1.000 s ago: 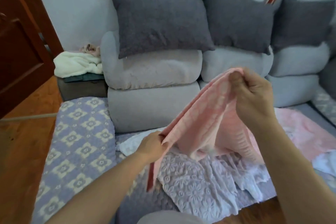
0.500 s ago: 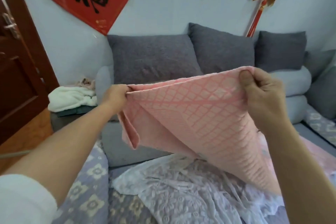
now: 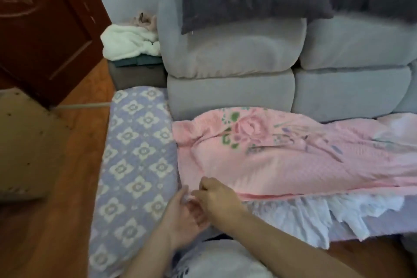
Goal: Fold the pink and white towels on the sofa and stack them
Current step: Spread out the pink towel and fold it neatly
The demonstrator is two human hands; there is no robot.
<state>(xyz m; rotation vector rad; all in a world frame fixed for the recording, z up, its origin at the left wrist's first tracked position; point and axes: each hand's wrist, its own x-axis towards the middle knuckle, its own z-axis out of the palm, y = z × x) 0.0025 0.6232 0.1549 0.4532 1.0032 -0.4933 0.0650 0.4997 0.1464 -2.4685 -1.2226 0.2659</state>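
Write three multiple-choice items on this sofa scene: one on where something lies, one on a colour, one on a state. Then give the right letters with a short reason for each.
1. Where does the pink towel lie?
A. Spread on the sofa seat
B. On the floor
C. Over the dark cushion

2. What colour are the leaf marks printed on the pink towel?
A. Blue
B. Green
C. Yellow

3. What are the left hand and right hand doing?
A. Holding the towel high in the air
B. Resting apart on the armrest
C. Working close together at the towel's near left corner

Answers: 1 A, the towel lies along the seat below the grey backrest. 2 B, green patches sit around the printed flower. 3 C, both hands meet low at that corner, though blur hides the exact grip.
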